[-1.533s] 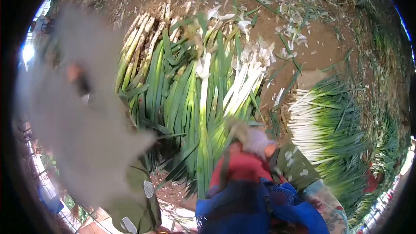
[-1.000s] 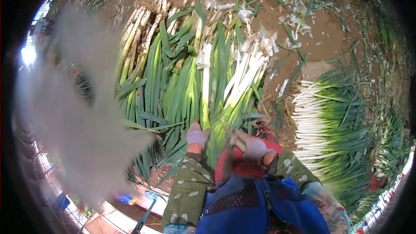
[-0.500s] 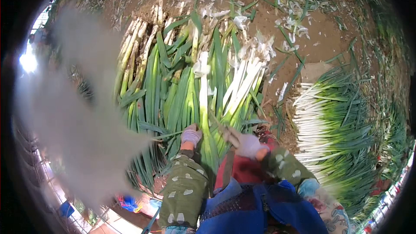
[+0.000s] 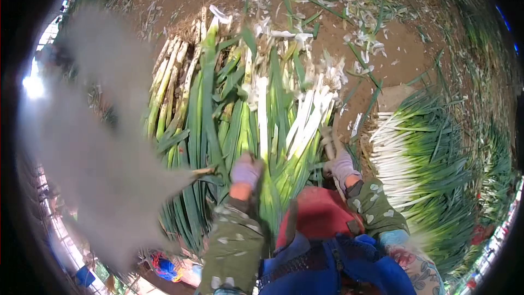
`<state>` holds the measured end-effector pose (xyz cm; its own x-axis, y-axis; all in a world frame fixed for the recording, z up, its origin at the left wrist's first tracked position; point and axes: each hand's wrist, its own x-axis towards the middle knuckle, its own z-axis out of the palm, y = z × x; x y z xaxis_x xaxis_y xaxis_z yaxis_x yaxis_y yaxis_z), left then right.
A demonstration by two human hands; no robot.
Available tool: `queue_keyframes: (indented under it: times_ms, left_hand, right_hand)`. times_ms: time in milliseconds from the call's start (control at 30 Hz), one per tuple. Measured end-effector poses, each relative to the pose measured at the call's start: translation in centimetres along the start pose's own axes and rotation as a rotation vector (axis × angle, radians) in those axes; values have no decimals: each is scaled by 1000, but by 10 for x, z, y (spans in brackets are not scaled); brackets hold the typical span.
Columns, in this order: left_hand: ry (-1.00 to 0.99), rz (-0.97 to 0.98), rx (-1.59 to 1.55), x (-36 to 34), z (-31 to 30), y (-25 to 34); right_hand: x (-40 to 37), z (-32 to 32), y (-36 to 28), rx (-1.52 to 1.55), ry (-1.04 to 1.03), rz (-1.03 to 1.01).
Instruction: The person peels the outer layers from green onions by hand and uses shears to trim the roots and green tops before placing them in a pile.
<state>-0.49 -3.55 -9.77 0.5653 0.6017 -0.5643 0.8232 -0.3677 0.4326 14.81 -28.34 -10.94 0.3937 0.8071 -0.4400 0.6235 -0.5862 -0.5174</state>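
Left of the stack [image 4: 420,169] lie loose leeks [image 4: 244,131]; among them, the left hand [image 4: 245,172] rests curled over leaves [image 4: 267,191], though whether it grips any cannot be told; the right hand [image 4: 343,166], nearer the stack, is blurred, its grip unclear; shafts [image 4: 263,114] look light, firm and probably slick, leaves limp and easily torn; the pale-green neck [image 4: 266,165] should give the surest hold.
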Motion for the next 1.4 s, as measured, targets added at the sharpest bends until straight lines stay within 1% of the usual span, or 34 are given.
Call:
queue_keyframes:
  times_ms: [33,67,100,133,200,233,267,300,333,400,433,467,500,533,567,600,667,700,733,767,800,833,900,933,967,1033,1067,1100,1133,1167,1233,1267,1333,1400]
  left_hand:
    - [-48,-41,-8,-6,28,-10]
    - [-44,-21,62,-5,47,-15]
    - [-41,-2,128,-7,61,-15]
    - [-36,9,125,-9,68,-5]
    - [-30,-176,70,-18,67,10]
    - [-89,-271,114,-23,66,17]
    - [-97,-260,111,-23,71,14]
    - [-115,-255,109,-27,73,15]
    - [-113,-254,113,-34,73,19]
    - [-129,-208,117,-55,55,41]
    - [-112,-213,117,-59,57,38]
    - [-149,-186,174,-67,64,30]
    - [-187,-161,228,-75,70,23]
    - [-174,-123,173,-79,78,24]
    - [-102,-78,115,-78,86,26]
    - [-73,-62,105,-68,93,28]
    - [-37,-30,137,-36,116,31]
    - [-29,-15,183,-25,114,45]
    - [-135,-114,236,-25,112,55]
    - [-91,-23,294,-31,109,63]
    - [19,178,306,-35,118,46]
    - [131,387,316,-29,130,28]
    - [29,280,659,38,116,4]
    - [62,189,578,56,78,1]
    - [94,102,494,75,44,-4]
    - [341,138,474,108,25,-11]
    - [330,173,472,123,20,1]
    - [258,38,556,130,15,14]
    - [177,-105,641,130,14,23]
    - [175,-144,615,138,13,23]
    - [106,-204,520,136,-5,40]
    - [196,-156,505,145,7,21]
    - [113,-188,464,134,12,12]
    - [64,-214,402,127,15,12]
  right_hand:
    - [7,-6,-2,26,-2,-41]
    - [6,-12,-9,57,-15,-74]
    - [-6,-21,-40,122,-208,-230]
    - [-10,-3,-50,178,-225,-217]
    - [2,7,-52,279,-118,-81]
    - [15,-16,-48,455,-70,124]
    - [28,-38,-43,645,20,319]
    - [25,-38,-45,647,24,325]
    - [24,-37,-50,375,-133,161]
    - [13,-51,-65,133,-485,-23]
    - [23,-35,-46,129,-480,-41]
    - [39,-5,-12,69,-300,-15]
    - [46,-7,7,272,-176,108]
    - [49,-18,15,685,-56,262]
    - [50,-19,21,879,-34,311]
    - [46,-28,6,838,-108,261]
    - [26,-71,-24,119,-377,99]
    - [13,-81,-35,172,-435,56]
    - [16,-62,-11,306,-74,-59]
    - [23,-55,4,437,113,4]
    - [30,-58,11,568,308,44]
    - [27,-61,20,1000,101,333]
    - [7,-59,-8,190,-192,-116]
    - [-10,-89,-34,297,-445,31]
    - [-17,-78,-32,438,-345,58]
    - [-9,-48,-9,685,-130,272]
    - [-6,-57,-12,614,-146,340]
    - [-6,-56,-18,621,-129,372]
    - [-12,-50,-28,566,-147,242]
    - [-22,-42,-33,506,-166,108]
    - [-26,3,-23,634,165,-198]
    - [-27,9,-25,616,140,-91]
    - [-29,-6,-36,608,-50,169]
    - [-31,-12,-44,647,-61,163]
